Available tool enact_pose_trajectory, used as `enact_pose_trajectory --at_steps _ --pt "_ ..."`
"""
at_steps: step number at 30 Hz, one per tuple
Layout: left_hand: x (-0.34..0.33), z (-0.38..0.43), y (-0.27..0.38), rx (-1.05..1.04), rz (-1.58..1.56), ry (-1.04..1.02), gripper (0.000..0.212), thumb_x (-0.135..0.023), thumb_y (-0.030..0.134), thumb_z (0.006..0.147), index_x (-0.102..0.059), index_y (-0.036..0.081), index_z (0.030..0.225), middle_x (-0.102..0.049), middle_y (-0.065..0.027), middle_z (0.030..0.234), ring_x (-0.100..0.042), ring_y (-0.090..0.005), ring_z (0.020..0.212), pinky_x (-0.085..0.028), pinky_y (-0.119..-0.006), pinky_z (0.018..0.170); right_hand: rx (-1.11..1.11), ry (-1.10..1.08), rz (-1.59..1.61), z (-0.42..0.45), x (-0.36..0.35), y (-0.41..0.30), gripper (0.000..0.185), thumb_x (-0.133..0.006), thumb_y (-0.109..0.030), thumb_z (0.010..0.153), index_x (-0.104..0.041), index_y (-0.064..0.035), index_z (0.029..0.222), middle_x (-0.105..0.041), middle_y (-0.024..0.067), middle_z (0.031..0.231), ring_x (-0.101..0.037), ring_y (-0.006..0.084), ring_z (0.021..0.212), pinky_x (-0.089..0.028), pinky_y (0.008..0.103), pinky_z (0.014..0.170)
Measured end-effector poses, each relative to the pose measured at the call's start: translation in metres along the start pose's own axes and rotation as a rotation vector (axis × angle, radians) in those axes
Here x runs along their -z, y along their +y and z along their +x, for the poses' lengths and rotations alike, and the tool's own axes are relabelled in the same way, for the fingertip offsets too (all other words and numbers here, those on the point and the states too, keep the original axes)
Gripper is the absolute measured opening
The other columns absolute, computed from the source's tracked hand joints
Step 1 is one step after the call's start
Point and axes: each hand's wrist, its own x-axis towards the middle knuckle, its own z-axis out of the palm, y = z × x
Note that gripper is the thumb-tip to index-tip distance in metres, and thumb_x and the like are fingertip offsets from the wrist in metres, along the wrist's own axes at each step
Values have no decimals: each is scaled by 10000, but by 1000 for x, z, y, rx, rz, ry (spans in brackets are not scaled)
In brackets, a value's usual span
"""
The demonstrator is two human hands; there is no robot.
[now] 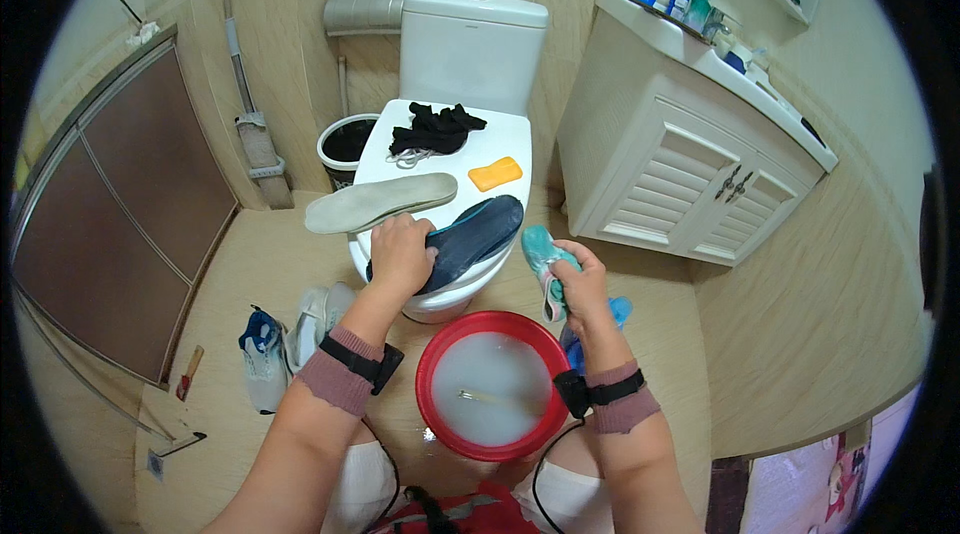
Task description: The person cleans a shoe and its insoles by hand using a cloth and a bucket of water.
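Note:
My left hand [403, 253] grips the end of a dark blue insole [472, 241] with a teal line along it, at the front of the closed white toilet lid [517, 136]. Just behind it lies a pale off-white insole [382, 200], its left end jutting past the lid's edge. In my right hand [585, 280] is a bunched teal cloth [541, 249] with white and pink parts, apart from the insole. An orange bar of soap [496, 174] lies on the lid. Below, between my arms, stands a red basin [430, 414] of cloudy water with a pale object in it, partly submerged.
Black fabric with white laces [435, 130] lies on the lid's back. Light sneakers [264, 369] stand on the floor left, near a wooden-handled brush [191, 373]. A blue object [619, 309] is partly behind my right arm. A bin [341, 166] and a white cabinet [675, 159] flank the toilet.

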Motion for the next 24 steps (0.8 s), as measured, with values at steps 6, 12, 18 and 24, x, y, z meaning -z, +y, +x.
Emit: enact_pose_trajectory --at_steps 6,12,18,24 --pt "20 4 -5 155 -653 243 207 -698 143 874 -646 79 1064 -657 -108 954 -641 -222 876 -508 -364 783 -10 21 105 0 9 -5 330 -598 -16 827 -655 -1 1152 -669 71 932 -620 126 748 -509 258 653" --pt "32 -4 24 407 -1618 175 143 -625 54 931 -611 37 1072 -652 -57 1028 -610 -151 863 -489 -317 739 -22 6 137 4 9 -7 343 -597 -13 828 -638 8 1168 -667 79 917 -621 127 725 -506 259 626" --pt "11 -14 41 639 -1723 49 144 -717 65 889 -620 3 974 -605 -45 854 -591 -122 699 -441 -208 492 -22 1 189 4 10 -10 335 -598 -13 829 -636 16 1161 -670 84 915 -626 130 719 -506 257 616" --pt "-16 3 55 707 -1830 55 213 -681 128 941 -583 -46 1017 -621 -120 913 -630 -183 738 -584 -265 641 -40 27 230 7 10 -12 330 -603 -14 830 -638 14 1157 -675 86 921 -633 135 729 -513 261 624"
